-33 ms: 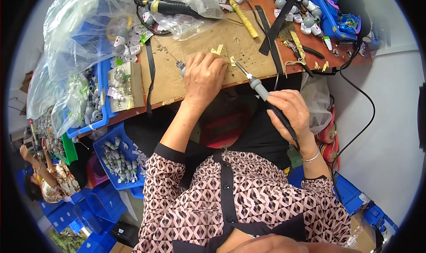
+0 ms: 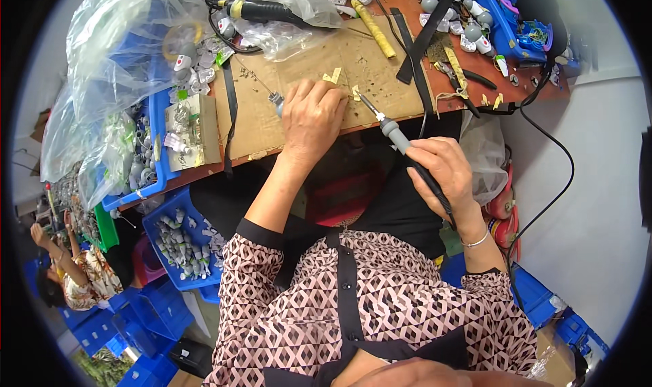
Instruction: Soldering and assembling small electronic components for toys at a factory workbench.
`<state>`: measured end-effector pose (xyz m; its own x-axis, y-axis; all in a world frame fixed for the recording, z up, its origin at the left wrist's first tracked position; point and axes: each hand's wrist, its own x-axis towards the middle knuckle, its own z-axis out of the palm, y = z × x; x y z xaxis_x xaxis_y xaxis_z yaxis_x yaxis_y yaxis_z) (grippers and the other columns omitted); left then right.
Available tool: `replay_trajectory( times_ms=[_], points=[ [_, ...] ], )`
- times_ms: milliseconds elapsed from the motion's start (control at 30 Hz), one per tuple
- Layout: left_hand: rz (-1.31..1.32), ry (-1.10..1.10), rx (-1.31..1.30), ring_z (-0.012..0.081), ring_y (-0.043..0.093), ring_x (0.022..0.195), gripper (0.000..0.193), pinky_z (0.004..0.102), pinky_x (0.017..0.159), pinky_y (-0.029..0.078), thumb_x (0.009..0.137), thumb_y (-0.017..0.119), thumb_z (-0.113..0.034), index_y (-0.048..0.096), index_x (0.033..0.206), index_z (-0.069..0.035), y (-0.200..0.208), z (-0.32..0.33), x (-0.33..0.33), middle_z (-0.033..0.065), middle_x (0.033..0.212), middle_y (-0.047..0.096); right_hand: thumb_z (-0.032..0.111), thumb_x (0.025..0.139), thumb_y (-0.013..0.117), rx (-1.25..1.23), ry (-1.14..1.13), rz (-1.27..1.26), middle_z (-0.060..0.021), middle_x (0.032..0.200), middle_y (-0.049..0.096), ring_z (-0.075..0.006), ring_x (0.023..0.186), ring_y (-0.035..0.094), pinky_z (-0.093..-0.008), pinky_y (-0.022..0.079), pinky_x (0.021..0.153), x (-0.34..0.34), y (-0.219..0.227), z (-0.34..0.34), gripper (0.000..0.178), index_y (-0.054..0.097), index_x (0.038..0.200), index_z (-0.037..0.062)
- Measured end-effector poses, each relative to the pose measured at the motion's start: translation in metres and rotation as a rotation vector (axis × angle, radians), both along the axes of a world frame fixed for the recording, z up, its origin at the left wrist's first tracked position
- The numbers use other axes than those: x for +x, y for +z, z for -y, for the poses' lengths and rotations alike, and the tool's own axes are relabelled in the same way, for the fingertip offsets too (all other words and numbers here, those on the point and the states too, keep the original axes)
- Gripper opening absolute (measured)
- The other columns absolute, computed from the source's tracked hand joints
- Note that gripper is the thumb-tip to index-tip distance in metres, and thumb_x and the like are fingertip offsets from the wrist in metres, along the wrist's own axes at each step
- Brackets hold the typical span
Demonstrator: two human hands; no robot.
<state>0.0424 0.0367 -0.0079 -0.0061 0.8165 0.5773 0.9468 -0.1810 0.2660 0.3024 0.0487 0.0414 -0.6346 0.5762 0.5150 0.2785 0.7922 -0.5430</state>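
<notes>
My right hand [image 2: 443,172] is wrapped round the grey-and-black grip of a soldering iron [image 2: 396,134], whose metal tip points up and left. That tip lies close to a small yellowish scrap [image 2: 356,93], just right of my left fingers. Over the front of a brown cardboard sheet [image 2: 373,68], my left hand [image 2: 312,112] is closed with its fingers bent down. A small grey plastic part [image 2: 276,100] with metal on its end pokes out from the left side of that hand. The rest of the part is hidden beneath my palm.
A blue tray [image 2: 161,163] of grey parts and a clear plastic bag [image 2: 115,61] stand left. Farther back are a black-handled tool [image 2: 272,11] and a yellow stick [image 2: 373,28]. Pliers [image 2: 475,80] lie right; a black cord [image 2: 569,163] hangs there. Another person [image 2: 85,275] sits far left.
My right hand and the soldering iron have shifted very slightly to the left. My left hand has stayed in place.
</notes>
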Motion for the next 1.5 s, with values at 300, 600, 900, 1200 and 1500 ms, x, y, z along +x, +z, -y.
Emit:
replay_trajectory(
  times_ms=[300, 600, 900, 1200, 1500],
  points=[
    [0.003, -0.013, 0.009, 0.0244, 0.061, 0.089, 0.011, 0.038, 0.081, 0.049, 0.077, 0.075, -0.013, 0.069, 0.086, -0.012, -0.001, 0.001, -0.002, 0.0013, 0.087, 0.063, -0.006, 0.069, 0.078, 0.082, 0.023, 0.07, -0.0107, 0.11, 0.066, -0.0312, 0.096, 0.065, -0.0397, 0.055, 0.082, -0.008, -0.006, 0.005, 0.047, 0.068, 0.113, 0.0061],
    [0.0, -0.006, -0.012, 0.0235, 0.06, 0.09, 0.01, 0.037, 0.083, 0.048, 0.078, 0.074, -0.014, 0.069, 0.085, -0.011, 0.001, 0.002, -0.001, 0.0016, 0.089, 0.062, -0.006, 0.068, 0.079, 0.108, 0.009, 0.065, -0.0112, 0.111, 0.066, -0.031, 0.095, 0.065, -0.0391, 0.055, 0.081, -0.012, -0.007, 0.007, 0.049, 0.068, 0.114, 0.0062],
    [0.01, -0.009, -0.013, 0.0236, 0.06, 0.09, 0.009, 0.0371, 0.082, 0.048, 0.079, 0.073, -0.015, 0.068, 0.084, -0.011, 0.002, 0.001, -0.001, 0.0017, 0.089, 0.062, -0.007, 0.069, 0.078, 0.118, 0.014, 0.085, -0.0112, 0.111, 0.066, -0.0307, 0.095, 0.065, -0.0391, 0.055, 0.081, -0.012, -0.009, 0.009, 0.048, 0.069, 0.114, 0.0067],
    [-0.009, -0.004, -0.015, 0.0242, 0.06, 0.091, 0.01, 0.0377, 0.083, 0.048, 0.078, 0.073, -0.015, 0.066, 0.081, -0.01, 0.003, 0.001, -0.001, 0.0026, 0.089, 0.062, -0.007, 0.069, 0.078, 0.146, 0.009, 0.096, -0.0107, 0.112, 0.066, -0.0299, 0.098, 0.065, -0.0387, 0.055, 0.084, -0.01, -0.007, 0.008, 0.046, 0.07, 0.113, 0.0068],
    [0.003, -0.009, 0.009, 0.0236, 0.06, 0.091, 0.01, 0.0375, 0.083, 0.048, 0.078, 0.074, -0.014, 0.065, 0.08, -0.01, 0.003, 0.0, 0.0, 0.0022, 0.089, 0.062, -0.007, 0.071, 0.078, 0.121, 0.013, 0.117, -0.0108, 0.112, 0.066, -0.0299, 0.098, 0.065, -0.0385, 0.055, 0.083, -0.01, -0.007, 0.009, 0.045, 0.07, 0.113, 0.0073]
  ],
)
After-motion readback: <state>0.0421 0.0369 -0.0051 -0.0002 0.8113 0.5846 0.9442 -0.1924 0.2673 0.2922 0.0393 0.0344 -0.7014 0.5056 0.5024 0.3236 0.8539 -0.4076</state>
